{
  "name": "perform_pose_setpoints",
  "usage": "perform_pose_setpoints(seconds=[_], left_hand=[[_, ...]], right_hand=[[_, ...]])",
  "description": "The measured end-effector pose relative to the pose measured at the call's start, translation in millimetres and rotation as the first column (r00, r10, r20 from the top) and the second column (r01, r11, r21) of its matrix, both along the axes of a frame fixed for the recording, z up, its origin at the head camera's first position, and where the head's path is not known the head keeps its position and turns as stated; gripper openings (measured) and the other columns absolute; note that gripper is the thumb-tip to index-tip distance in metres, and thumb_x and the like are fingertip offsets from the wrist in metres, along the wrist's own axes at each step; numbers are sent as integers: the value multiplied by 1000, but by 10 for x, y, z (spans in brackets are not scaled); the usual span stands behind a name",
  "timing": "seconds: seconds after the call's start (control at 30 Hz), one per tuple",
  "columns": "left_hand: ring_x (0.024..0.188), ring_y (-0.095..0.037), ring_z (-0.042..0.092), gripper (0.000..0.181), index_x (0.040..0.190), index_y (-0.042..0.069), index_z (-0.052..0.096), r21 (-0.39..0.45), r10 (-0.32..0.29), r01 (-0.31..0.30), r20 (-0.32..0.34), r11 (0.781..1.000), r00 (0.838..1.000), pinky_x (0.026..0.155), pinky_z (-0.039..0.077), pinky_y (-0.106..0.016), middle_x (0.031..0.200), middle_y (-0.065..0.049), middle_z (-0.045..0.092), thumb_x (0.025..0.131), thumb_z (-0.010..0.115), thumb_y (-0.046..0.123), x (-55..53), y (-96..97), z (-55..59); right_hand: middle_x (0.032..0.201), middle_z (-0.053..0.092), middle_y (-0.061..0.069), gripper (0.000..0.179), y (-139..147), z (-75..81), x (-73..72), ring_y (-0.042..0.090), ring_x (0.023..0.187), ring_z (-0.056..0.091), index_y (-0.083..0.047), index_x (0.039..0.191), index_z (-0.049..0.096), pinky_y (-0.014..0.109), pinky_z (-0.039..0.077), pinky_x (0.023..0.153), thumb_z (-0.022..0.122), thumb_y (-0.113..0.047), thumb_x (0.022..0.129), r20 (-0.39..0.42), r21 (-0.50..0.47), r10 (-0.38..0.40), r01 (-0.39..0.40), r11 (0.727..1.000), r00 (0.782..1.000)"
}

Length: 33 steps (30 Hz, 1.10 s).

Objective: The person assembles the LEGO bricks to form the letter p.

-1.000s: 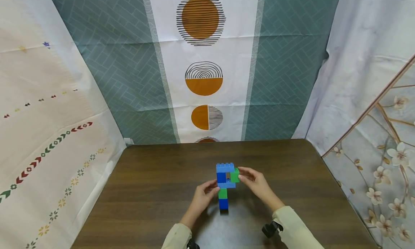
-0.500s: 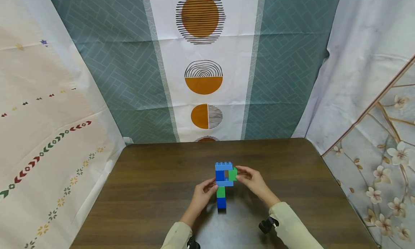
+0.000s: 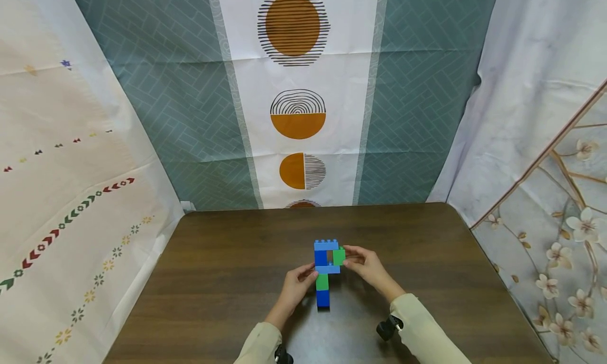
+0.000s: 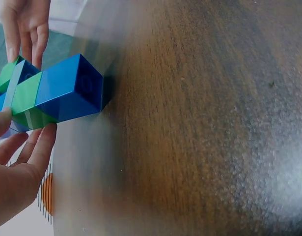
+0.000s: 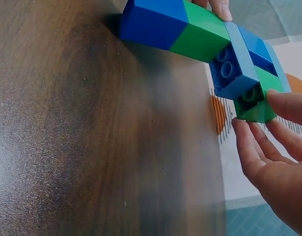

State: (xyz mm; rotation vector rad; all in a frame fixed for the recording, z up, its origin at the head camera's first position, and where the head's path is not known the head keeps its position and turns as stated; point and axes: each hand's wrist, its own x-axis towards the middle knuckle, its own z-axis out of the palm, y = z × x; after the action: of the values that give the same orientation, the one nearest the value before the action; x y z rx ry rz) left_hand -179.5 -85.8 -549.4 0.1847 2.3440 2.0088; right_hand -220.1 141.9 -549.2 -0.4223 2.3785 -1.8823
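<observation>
Building bricks joined in a P-like shape stand upright between the two hands in the head view. A light blue brick (image 3: 326, 245) tops it, over a dark blue brick (image 3: 320, 258) and a green brick (image 3: 339, 257) with a gap between. Below come another light blue brick (image 3: 328, 269), a second green brick (image 3: 322, 282) and a dark blue bottom brick (image 3: 323, 299). The left hand (image 3: 296, 289) pinches the shape near the lower green brick (image 4: 27, 94). The right hand (image 3: 371, 268) pinches the upper green brick (image 5: 268, 96), its thumb on one face. Whether the bottom touches the table cannot be told.
The brown wooden table (image 3: 227, 264) lies under the hands. A teal and white patterned cloth (image 3: 412, 106) hangs behind its far edge, with pale cloths at either side. Each wrist carries a small black camera (image 3: 390, 327).
Both hands keep their grip. The joined bricks have shifted slightly left, and the right hand has moved left with them. The left hand has barely moved.
</observation>
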Motion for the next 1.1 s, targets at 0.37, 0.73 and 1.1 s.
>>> perform_pose_setpoints(seconds=[0.37, 0.73, 1.1], left_hand=[[93, -30, 66, 36, 123, -12, 58, 8, 2, -2, 61, 1000, 998, 81, 58, -40, 105, -24, 67, 94, 62, 10, -67, -5, -130], [88, -27, 69, 40, 123, -12, 58, 39, 27, -31, 109, 999, 994, 78, 59, -40, 105, -23, 67, 94, 64, 14, -153, -14, -268], [93, -28, 68, 39, 122, -10, 60, 31, 50, -56, 159, 998, 986, 80, 58, -39, 113, -25, 64, 94, 64, 16, -194, -23, -305]], right_hand=[[115, 60, 30, 42, -16, -26, -34, 39, 101, 63, 12, 128, 52, 28, 57, 82, 65, 0, 90, 26, -5, 8, -8, 1000, 1000], [114, 63, 25, 40, -36, -133, -94, 32, 98, 65, 9, 127, 56, 29, 57, 82, 66, -3, 90, -13, 27, -14, 14, 1000, 1000], [110, 65, 23, 38, -114, -184, -163, 33, 96, 66, 9, 124, 58, 32, 58, 78, 67, 0, 88, -30, 88, -41, 44, 995, 999]])
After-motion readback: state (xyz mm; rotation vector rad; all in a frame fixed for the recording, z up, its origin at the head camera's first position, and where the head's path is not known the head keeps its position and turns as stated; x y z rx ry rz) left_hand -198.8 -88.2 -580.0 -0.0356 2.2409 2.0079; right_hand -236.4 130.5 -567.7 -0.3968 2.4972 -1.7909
